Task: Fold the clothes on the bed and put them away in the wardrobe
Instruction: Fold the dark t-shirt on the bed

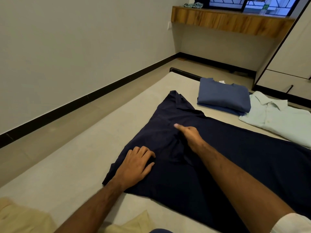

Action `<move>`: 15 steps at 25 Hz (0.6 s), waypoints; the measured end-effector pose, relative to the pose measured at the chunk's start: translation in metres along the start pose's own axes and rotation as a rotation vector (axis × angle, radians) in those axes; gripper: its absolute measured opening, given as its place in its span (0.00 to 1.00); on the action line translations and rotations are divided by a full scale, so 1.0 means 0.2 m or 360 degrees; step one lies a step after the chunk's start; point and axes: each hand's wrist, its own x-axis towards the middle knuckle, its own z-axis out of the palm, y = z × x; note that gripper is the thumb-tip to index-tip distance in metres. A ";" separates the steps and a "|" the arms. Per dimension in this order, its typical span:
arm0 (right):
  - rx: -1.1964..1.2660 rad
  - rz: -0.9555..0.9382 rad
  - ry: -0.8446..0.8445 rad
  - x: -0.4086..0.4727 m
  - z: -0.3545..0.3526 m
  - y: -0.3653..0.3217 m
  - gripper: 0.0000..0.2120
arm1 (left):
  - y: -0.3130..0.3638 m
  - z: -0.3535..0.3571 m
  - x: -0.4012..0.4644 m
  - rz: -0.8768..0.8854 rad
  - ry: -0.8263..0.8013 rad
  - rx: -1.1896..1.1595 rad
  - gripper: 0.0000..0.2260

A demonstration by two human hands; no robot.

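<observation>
left hand point(134, 163) flat, fingers relaxed on navy garment point(210, 157) | right hand point(189, 134) pinching its fold | bed point(75, 174)

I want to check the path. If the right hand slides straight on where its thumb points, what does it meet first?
The right hand would likely cross more of the navy garment, then its far edge and bare bed. The folded blue shirt lies off to the right.
</observation>
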 end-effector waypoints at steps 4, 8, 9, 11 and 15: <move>-0.0278 -0.0127 0.0054 -0.01 -0.01 -0.07 0.12 | 0.01 -0.01 0.01 -0.0038 -0.0011 -0.0069 0.09; 0.0402 -0.0298 -0.0412 -0.20 -0.03 -0.23 0.16 | 0.02 -0.08 0.03 -0.0232 -0.0091 -0.0530 0.17; 0.0456 -0.0393 -0.0636 -0.27 -0.05 -0.25 0.17 | 0.02 -0.12 0.07 -0.0460 -0.0154 -0.0895 0.22; 0.0304 -0.0527 -0.1137 -0.41 -0.09 -0.27 0.17 | 0.01 -0.23 0.16 -0.1006 -0.0269 -0.1620 0.29; -0.0702 -0.0800 -0.1718 -0.58 -0.07 -0.14 0.15 | -0.09 -0.40 0.18 -0.1555 -0.0340 -0.2436 0.31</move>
